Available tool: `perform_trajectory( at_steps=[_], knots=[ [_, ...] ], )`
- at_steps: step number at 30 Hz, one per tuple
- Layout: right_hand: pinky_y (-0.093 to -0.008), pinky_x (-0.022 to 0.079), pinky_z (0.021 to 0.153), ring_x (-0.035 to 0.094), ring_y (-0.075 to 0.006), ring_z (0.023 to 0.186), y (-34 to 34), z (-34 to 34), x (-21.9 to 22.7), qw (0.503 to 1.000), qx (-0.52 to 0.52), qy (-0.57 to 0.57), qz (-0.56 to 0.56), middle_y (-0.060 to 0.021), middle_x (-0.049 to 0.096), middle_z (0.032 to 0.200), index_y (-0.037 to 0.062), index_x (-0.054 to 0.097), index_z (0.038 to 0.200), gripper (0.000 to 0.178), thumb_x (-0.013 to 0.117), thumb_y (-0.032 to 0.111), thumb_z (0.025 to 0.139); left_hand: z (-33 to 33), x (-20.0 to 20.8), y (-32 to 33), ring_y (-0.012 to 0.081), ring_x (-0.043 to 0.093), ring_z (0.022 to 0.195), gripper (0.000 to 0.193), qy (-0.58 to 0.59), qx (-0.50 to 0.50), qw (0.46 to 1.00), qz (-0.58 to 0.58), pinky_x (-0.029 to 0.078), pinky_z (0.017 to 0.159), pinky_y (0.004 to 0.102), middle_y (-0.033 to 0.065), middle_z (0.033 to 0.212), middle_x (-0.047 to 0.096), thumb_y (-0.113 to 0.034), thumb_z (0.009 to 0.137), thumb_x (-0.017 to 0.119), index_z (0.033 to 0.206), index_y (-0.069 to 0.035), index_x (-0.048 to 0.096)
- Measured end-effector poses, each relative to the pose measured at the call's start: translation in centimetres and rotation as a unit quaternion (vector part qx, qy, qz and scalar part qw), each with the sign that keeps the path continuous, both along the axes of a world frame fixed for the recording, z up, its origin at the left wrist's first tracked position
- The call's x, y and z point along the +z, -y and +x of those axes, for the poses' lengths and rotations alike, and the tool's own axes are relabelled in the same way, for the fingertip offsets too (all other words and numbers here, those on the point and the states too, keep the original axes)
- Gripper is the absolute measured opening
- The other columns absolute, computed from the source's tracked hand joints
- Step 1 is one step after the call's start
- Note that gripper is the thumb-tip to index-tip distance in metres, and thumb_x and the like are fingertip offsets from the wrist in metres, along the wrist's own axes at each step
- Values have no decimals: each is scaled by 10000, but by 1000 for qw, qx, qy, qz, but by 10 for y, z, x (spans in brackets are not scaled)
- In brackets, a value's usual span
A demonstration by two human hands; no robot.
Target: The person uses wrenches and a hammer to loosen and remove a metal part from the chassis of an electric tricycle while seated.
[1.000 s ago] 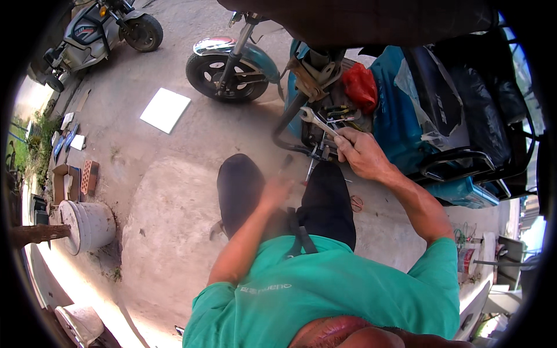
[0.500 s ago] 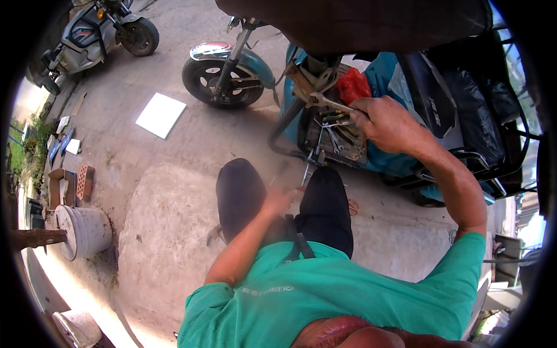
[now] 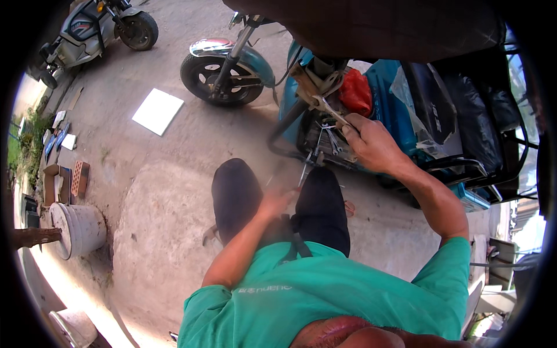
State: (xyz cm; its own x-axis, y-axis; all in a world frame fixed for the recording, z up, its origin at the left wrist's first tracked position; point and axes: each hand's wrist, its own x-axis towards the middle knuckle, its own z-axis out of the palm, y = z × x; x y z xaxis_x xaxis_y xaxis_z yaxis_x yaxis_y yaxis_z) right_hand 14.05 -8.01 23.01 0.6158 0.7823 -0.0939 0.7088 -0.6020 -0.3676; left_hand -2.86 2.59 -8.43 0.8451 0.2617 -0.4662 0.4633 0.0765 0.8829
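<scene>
My right hand (image 3: 374,144) is closed around the end of a metal wrench (image 3: 333,110). The wrench's far end meets a worn brown-grey part (image 3: 306,87) on the blue three-wheeler's front. Between my knees, my left hand (image 3: 276,203) is smeared by motion, so its fingers cannot be made out; a faint thin shape shows just above it. Several loose wrenches (image 3: 332,139) lie on the vehicle's footboard below my right hand. A red plastic bag (image 3: 355,93) sits behind the held wrench.
The three-wheeler's front wheel (image 3: 223,81) stands ahead. A white square panel (image 3: 158,111) lies on the concrete. To the left are a lidded white bucket (image 3: 81,229), a red brick (image 3: 80,178) and a cardboard box (image 3: 56,184). Another parked vehicle (image 3: 87,35) stands at far left.
The wrench in my right hand has swung, its held end now lower and slightly left. My left hand stays blurred between my knees. The view has shifted slightly.
</scene>
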Motion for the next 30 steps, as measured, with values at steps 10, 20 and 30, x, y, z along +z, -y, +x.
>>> perform_trajectory(
  at_steps=[10,20,30],
  knots=[
    [-286,422,595,512,-95,631,0,16,-128,962,-91,-159,201,-4,568,708,6,679,1015,276,585,265,1005,3,0,-5,179,663,674,391,23,9,1000,-5,538,675,355,108,852,706,-308,963,659,1163,27,673],
    [-331,473,628,589,-146,643,-119,-14,-230,798,-214,-370,425,-56,632,693,7,697,927,360,547,321,1020,12,0,-4,188,663,689,445,0,-11,1000,3,544,693,355,119,871,706,-324,958,653,1216,39,649],
    [-370,519,742,685,-246,781,6,-8,-197,930,-147,-301,152,-131,682,781,-9,677,1080,364,548,327,1027,11,-8,-2,195,671,718,455,-26,-13,999,25,543,706,353,127,919,711,-334,950,662,1212,38,653]
  ],
)
